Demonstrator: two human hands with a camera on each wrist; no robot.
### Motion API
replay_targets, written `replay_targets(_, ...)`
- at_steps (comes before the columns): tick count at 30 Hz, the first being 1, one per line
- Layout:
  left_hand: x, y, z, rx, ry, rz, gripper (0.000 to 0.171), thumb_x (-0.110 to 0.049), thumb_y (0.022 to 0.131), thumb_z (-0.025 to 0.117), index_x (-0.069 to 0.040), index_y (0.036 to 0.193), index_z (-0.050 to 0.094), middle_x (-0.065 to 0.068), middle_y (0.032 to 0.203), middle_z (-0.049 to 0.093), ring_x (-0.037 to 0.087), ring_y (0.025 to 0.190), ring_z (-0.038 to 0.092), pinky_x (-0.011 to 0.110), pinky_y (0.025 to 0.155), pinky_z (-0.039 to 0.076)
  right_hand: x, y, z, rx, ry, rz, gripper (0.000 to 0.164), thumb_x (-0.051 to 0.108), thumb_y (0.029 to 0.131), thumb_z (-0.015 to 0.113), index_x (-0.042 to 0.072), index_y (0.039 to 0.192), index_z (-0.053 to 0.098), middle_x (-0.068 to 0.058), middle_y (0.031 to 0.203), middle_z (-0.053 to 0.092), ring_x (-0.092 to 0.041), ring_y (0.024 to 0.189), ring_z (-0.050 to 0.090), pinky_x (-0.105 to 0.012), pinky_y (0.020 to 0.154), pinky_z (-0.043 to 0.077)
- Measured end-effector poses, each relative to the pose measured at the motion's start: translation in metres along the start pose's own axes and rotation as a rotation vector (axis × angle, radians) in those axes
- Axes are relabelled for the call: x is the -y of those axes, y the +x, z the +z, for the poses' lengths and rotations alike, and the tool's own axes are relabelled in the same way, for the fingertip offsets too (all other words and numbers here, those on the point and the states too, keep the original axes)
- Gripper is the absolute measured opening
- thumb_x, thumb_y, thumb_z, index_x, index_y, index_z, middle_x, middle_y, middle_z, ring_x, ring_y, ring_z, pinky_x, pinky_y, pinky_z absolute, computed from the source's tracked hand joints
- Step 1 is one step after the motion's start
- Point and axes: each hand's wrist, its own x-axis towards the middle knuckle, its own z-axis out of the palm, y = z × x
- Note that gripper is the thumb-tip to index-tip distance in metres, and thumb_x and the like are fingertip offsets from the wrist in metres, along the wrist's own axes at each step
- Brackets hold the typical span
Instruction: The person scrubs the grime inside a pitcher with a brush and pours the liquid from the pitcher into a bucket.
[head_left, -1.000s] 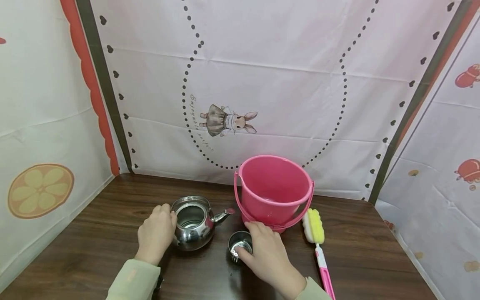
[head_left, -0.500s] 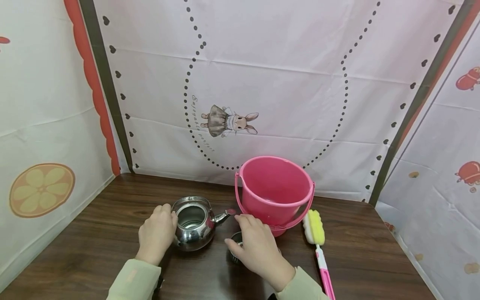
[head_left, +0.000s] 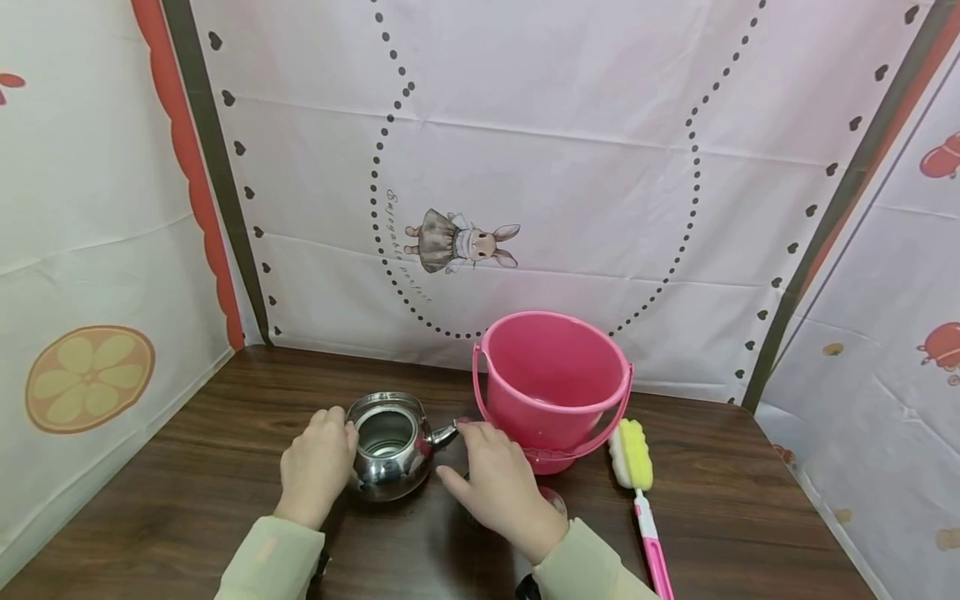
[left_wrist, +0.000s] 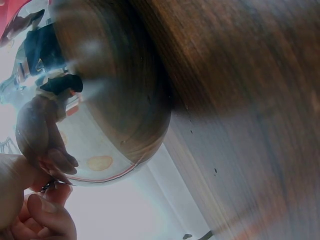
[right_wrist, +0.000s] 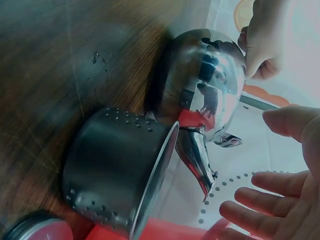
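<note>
A shiny steel teapot (head_left: 393, 475) with an uncovered mouth stands on the table. My left hand (head_left: 318, 462) grips the upper left edge of the teapot, where its handle folds down; in the left wrist view, finger and thumb (left_wrist: 50, 212) pinch at the rim. My right hand (head_left: 498, 483) is spread above the table beside the spout (head_left: 444, 435), its fingers apart and holding nothing. Under it, mostly hidden in the head view, stands a perforated steel strainer cup (right_wrist: 115, 170). A small round shiny metal piece (head_left: 555, 500) shows behind the right hand.
Behind the right hand stands a pink bucket (head_left: 555, 358), its handle hanging down in front. To its right lies a sponge brush (head_left: 632, 454) with a pink and white handle. Water drops (right_wrist: 95, 57) dot the wooden table. Printed cloth walls (head_left: 315, 183) enclose the back and sides.
My right hand has lifted off the strainer cup and moved left toward the spout, uncovering the round metal piece. My left hand keeps its grip on the teapot.
</note>
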Motion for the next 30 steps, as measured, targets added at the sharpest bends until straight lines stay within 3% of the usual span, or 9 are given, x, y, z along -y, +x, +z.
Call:
replay_targets(15, 0.000, 0.000, 0.000, 0.014, -0.001, -0.011, 0.015, -0.011, 0.089, 0.054, 0.004, 0.089, 0.056, 0.019, 0.077, 0.057, 0.043, 0.056, 0.058, 0.051, 0.044, 0.043, 0.018, 0.024, 0.010, 0.079, 0.113, 0.086, 0.054, 0.038, 0.087, 0.063, 0.005, 0.129, 0.053, -0.009, 0.122, 0.059, -0.022, 0.111, 0.058, -0.040, 0.088, 0.051)
replay_targets(22, 0.000, -0.001, 0.001, -0.019, -0.002, 0.009, 0.014, -0.009, 0.088, 0.054, 0.004, 0.088, 0.056, 0.018, 0.075, 0.056, 0.042, 0.053, 0.057, 0.050, 0.042, 0.042, 0.021, 0.041, 0.019, 0.073, 0.069, 0.088, 0.045, 0.037, 0.088, 0.063, 0.004, 0.118, 0.059, -0.010, 0.107, 0.065, -0.021, 0.098, 0.063, -0.036, 0.080, 0.053)
replay_targets(30, -0.001, -0.001, 0.000, -0.010, -0.002, -0.005, 0.014, -0.010, 0.088, 0.054, 0.004, 0.088, 0.055, 0.019, 0.076, 0.056, 0.044, 0.055, 0.058, 0.051, 0.044, 0.042, 0.025, 0.056, 0.028, 0.099, 0.052, 0.130, 0.036, 0.037, 0.090, 0.061, 0.005, 0.105, 0.063, -0.009, 0.093, 0.066, -0.023, 0.085, 0.066, -0.036, 0.069, 0.052)
